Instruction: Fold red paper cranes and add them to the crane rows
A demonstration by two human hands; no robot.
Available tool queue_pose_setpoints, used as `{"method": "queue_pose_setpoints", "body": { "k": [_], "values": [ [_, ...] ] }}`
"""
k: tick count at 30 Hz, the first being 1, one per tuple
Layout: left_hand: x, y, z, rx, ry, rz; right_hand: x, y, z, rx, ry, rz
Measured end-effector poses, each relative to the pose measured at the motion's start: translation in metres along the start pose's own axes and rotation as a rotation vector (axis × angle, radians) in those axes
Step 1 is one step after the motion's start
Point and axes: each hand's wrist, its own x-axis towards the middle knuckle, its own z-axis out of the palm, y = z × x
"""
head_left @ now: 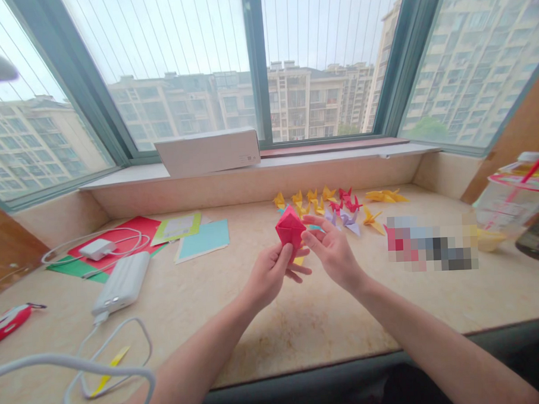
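Note:
A red piece of folded origami paper (291,225) is held up over the counter, its pointed end upward and creases across its front. My left hand (275,267) grips its lower part, thumb in front and fingers behind. At its right edge, my right hand (331,247) pinches the paper between thumb and fingertips. Behind the hands stand several folded paper cranes in yellow (297,198), red (352,203) and pale purple (351,221). Some cranes are partly hidden by the paper and my fingers.
On the left lie coloured paper sheets (215,239), a white charger (97,249), a white power bank (123,280) with looping cables, and a red-and-white tool (9,323). A white box (209,154) leans at the window. To the right stands a clear cup (501,201) with a red straw.

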Motion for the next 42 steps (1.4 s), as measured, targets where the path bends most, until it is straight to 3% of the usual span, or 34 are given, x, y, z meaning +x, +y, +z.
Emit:
{"method": "queue_pose_setpoints", "body": {
  "k": [4,10,16,19,27,42],
  "values": [
    [-0.001,0.002,0.001,-0.017,0.007,0.0,0.0,0.001,0.0,-0.093,-0.126,0.035],
    [-0.002,-0.002,0.001,0.082,-0.017,-0.036,0.001,0.005,-0.002,-0.112,-0.092,0.092],
    [0.0,0.005,-0.006,0.105,0.208,0.01,0.001,0.002,-0.005,-0.263,-0.074,0.058],
    [0.001,0.008,-0.008,0.021,0.228,0.018,0.0,0.003,-0.004,-0.311,-0.107,0.078],
    [0.002,0.006,-0.007,-0.059,0.261,0.062,0.0,0.004,-0.002,-0.194,-0.172,0.145],
    [0.003,0.008,-0.007,-0.058,0.317,0.096,0.001,-0.005,-0.008,-0.261,-0.261,0.224]
  ]
}}
